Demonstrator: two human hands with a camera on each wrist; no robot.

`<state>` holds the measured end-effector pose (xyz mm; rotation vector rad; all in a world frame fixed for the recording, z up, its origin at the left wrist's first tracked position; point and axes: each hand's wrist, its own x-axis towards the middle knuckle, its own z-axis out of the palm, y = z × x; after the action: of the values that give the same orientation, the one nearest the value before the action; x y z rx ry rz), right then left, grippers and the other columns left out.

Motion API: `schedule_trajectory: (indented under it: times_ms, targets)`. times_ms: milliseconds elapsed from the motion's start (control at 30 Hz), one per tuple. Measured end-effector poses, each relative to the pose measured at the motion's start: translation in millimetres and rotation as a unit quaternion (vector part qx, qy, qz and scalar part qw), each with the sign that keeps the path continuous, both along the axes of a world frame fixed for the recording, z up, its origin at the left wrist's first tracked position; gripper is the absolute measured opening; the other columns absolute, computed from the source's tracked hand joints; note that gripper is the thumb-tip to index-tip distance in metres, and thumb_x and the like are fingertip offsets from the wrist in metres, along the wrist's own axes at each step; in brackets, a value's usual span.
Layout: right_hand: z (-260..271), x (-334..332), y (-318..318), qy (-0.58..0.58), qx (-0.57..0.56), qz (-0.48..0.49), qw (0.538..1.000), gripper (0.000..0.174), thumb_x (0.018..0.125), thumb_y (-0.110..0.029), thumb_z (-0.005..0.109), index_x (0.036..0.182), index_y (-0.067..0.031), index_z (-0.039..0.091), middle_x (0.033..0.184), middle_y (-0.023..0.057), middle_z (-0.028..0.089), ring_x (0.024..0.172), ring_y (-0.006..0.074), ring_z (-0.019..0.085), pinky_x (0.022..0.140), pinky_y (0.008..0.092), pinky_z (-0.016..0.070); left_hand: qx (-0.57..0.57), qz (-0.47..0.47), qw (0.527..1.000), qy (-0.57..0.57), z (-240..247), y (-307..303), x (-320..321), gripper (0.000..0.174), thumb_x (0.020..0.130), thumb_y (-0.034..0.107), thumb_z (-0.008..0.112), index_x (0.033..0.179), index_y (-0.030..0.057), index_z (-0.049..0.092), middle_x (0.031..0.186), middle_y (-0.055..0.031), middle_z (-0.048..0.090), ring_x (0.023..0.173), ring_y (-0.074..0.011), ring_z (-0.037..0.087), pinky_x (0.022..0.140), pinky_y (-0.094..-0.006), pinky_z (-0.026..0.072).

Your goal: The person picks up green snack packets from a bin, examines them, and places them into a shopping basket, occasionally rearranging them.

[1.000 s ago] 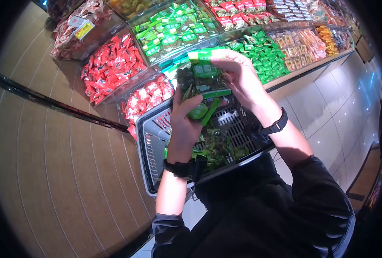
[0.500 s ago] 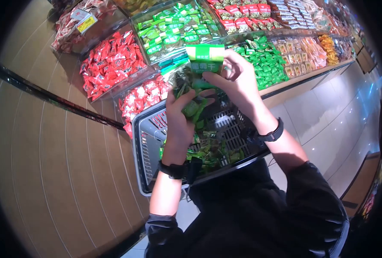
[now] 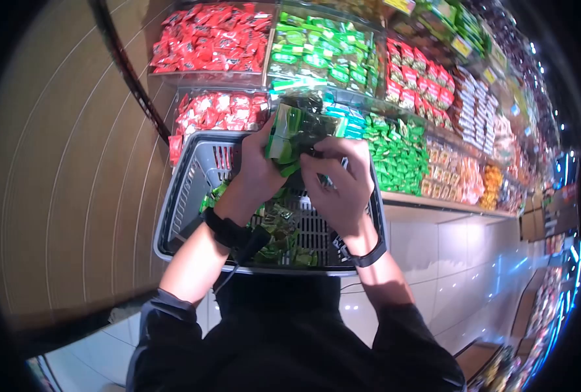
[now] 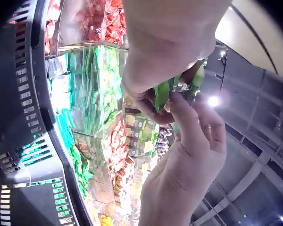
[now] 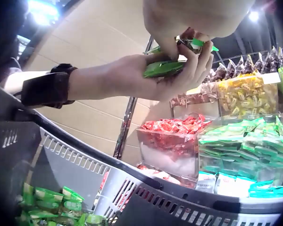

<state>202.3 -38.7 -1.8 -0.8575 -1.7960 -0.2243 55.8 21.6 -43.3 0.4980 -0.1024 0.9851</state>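
My left hand [image 3: 259, 166] grips a small bunch of green raisin packets [image 3: 287, 134] above the basket, a striped green side facing up and dark contents showing through clear film. My right hand [image 3: 339, 186] pinches at the packets' lower right side with thumb and fingertips. In the left wrist view the right thumb lies against the green packet edge [image 4: 162, 96]. From the right wrist, a green packet [image 5: 164, 69] lies across the left palm under the right hand [image 5: 198, 16]. More green packets [image 3: 281, 232] lie in the grey shopping basket [image 3: 167, 219] below the hands.
Behind the basket, clear bins hold red packets [image 3: 215, 39], green packets [image 3: 323, 52] and red-topped packets [image 3: 421, 78]. Smaller green packets [image 3: 395, 153] fill a lower bin at right. A wood-slatted panel [image 3: 62, 196] stands left, and a tiled floor [image 3: 434, 251] stretches right.
The head view has swung to the right. The packets have been turned over and tilted, so the label face is hidden. My right hand has shifted from their top edge to their lower right side.
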Motion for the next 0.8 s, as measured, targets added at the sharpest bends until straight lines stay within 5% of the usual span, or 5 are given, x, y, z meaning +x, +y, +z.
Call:
schedule_trajectory:
  times_ms: [233, 433, 500, 700, 800]
  targets:
    - [1.0, -6.9, -8.2, -0.014, -0.009, -0.027, 0.999, 0.028, 0.067, 0.008, 0.076, 0.090, -0.0076, 0.075, 0.107, 0.0067, 0.063, 0.086, 0.0228, 0.061, 0.076, 0.0329, 0.0483, 0.071, -0.008, 0.997, -0.001, -4.4, 3.9, -2.2, 0.055, 0.104, 0.043, 0.036, 0.134, 0.0019, 0.056, 0.126, -0.0151, 0.066, 0.115, -0.0268, 0.065, 0.101, -0.0414, 0.0513]
    - [2.3, 7.3, 4.2, -0.005, 0.023, -0.078, 0.997, 0.025, 0.067, 0.008, 0.073, 0.087, -0.0069, 0.070, 0.109, 0.0089, 0.066, 0.099, 0.0300, 0.062, 0.087, 0.0385, 0.0477, -0.027, -0.026, 0.997, -0.071, 6.2, -0.2, 1.9, 0.053, 0.099, 0.031, 0.038, 0.135, -0.0035, 0.053, 0.131, -0.0194, 0.062, 0.122, -0.0316, 0.060, 0.106, -0.0457, 0.0472]
    - [2.7, 10.9, 6.6, -0.003, 0.031, -0.096, 0.995, 0.026, 0.067, 0.008, 0.074, 0.088, -0.0060, 0.069, 0.107, 0.0091, 0.068, 0.099, 0.0297, 0.063, 0.087, 0.0391, 0.0476, -0.096, 0.091, 0.989, 0.068, 17.6, -6.2, 6.2, 0.053, 0.098, 0.030, 0.040, 0.137, -0.0042, 0.051, 0.134, -0.0207, 0.060, 0.124, -0.0333, 0.059, 0.109, -0.0472, 0.0450]
    - [5.4, 19.5, 7.3, -0.013, 0.052, -0.095, 0.994, 0.024, 0.068, 0.007, 0.073, 0.087, -0.0069, 0.068, 0.104, 0.0055, 0.071, 0.096, 0.0270, 0.063, 0.086, 0.0375, 0.0462, -0.094, 0.076, 0.992, 0.025, 15.4, -6.8, 9.1, 0.038, 0.101, 0.024, 0.046, 0.133, 0.0053, 0.053, 0.130, -0.0158, 0.062, 0.119, -0.0304, 0.062, 0.101, -0.0463, 0.0515]
    - [4.8, 24.6, 7.1, -0.003, 0.052, -0.114, 0.992, 0.023, 0.066, 0.007, 0.071, 0.082, -0.0074, 0.066, 0.103, 0.0040, 0.072, 0.093, 0.0261, 0.063, 0.087, 0.0377, 0.0457, -0.085, 0.081, 0.993, 0.009, 8.7, -1.2, 8.6, 0.043, 0.101, 0.028, 0.044, 0.133, 0.0005, 0.056, 0.130, -0.0159, 0.064, 0.118, -0.0309, 0.062, 0.104, -0.0461, 0.0476]
